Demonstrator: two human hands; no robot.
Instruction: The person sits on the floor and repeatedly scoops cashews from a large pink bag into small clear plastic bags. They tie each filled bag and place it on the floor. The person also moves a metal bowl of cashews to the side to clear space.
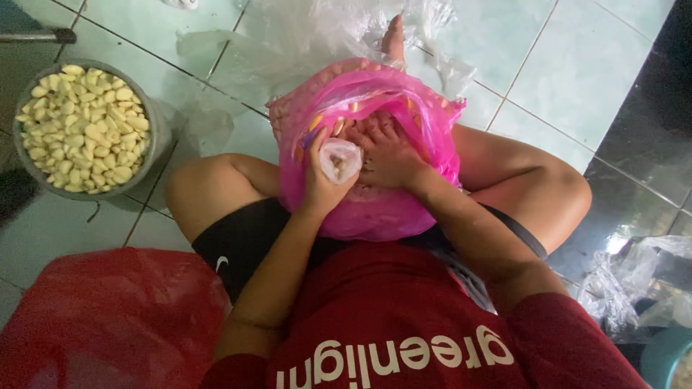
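Note:
I sit cross-legged on a tiled floor with a pink basket (288, 115) lined with a pink plastic bag (382, 94) in my lap. My left hand (321, 184) grips a small clear plastic bag (340, 160) holding some pale cloves, at the basket's near rim. My right hand (386, 155) reaches down into the pink bag with its fingers spread among the pale cloves inside; what it touches is partly hidden.
A round grey metal pot (155, 133) full of peeled garlic cloves (83, 130) stands on the floor at left. A red plastic bag (108, 324) lies at lower left. Clear plastic sheeting (317, 36) spreads beyond the basket, and crumpled clear bags (634, 281) lie at right.

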